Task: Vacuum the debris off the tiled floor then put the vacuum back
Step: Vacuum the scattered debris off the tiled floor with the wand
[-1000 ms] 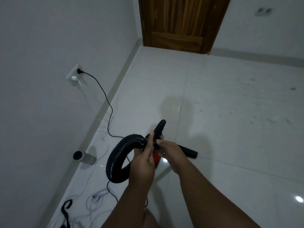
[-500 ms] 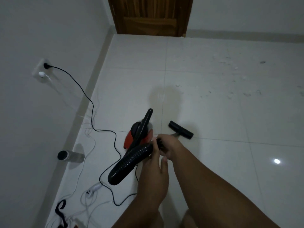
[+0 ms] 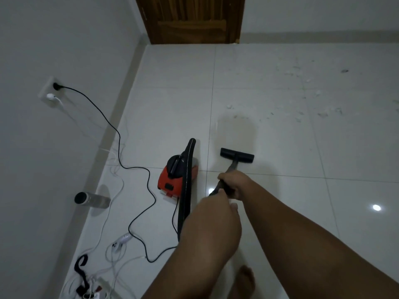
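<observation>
Vacuum (image 3: 174, 180) is sitting on the floor (image 3: 280, 212) just left of the hands. Right hand (image 3: 234, 183) is gripping the pipe (image 3: 232, 167), left hand (image 3: 218, 210) behind it, can't tell its grip. Sweeping's only starting imo; nozzle (image 3: 237, 155) needs pushing toward debris (image 3: 323, 114) ahead.

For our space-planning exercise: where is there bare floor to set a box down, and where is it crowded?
Bare tiles: between vacuum and door; right of the floor nozzle. Crowded: cables along the left wall, debris far right.
</observation>
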